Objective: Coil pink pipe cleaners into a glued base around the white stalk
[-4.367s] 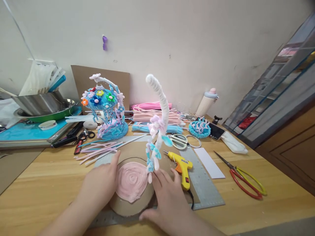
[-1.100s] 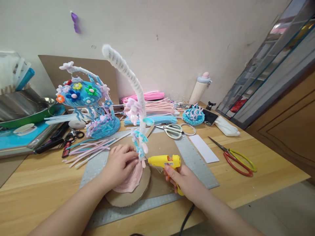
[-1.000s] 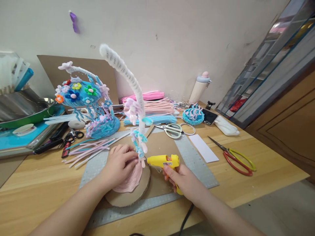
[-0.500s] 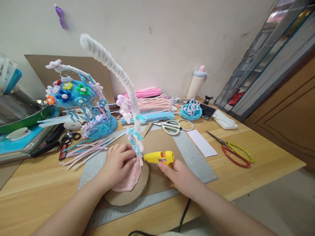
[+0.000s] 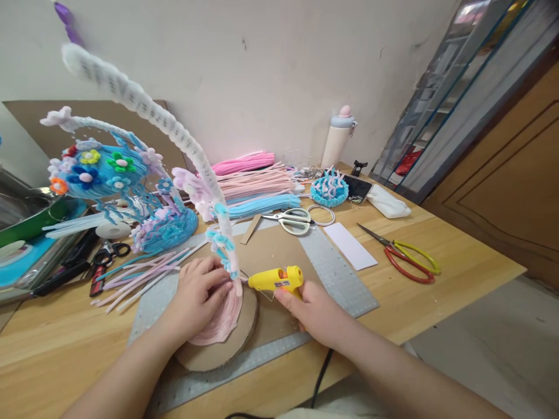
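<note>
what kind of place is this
Probably a small craft workspace, at home or in a studio: a yellow glue gun in use, bundles of pink pipe cleaners, and a finished-looking flower-covered blue ornament on the wooden table.

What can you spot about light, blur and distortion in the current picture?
All in the head view: bottle and wooden door lean, probably lens or camera tilt; light is soft, without hard shadows; lettering on the yellow glue gun is unreadable; the white fuzzy stem has soft edges, perhaps just fluff.
</note>
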Motion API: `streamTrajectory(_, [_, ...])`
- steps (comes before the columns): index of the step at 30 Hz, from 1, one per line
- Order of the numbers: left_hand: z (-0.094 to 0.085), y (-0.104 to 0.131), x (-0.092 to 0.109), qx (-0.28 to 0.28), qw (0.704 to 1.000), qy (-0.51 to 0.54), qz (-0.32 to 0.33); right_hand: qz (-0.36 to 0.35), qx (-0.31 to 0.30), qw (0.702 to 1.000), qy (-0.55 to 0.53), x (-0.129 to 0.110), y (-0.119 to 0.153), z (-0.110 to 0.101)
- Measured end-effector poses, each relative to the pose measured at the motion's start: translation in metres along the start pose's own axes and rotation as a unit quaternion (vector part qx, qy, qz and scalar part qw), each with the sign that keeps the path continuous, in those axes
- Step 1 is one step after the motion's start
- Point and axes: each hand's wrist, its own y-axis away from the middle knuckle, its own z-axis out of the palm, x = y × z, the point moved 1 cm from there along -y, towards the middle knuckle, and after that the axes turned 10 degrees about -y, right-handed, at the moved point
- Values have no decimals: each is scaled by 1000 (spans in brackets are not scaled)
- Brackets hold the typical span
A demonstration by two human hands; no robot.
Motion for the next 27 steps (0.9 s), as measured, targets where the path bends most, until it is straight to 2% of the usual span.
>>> streamTrajectory(20, [1, 0, -2, 2, 1000, -6, 0, -25, -7, 997, 68, 2, 6, -4])
streamTrajectory(27, [1, 0, -1, 2, 1000, -5, 1, -60, -18, 997, 39, 3, 6, -4])
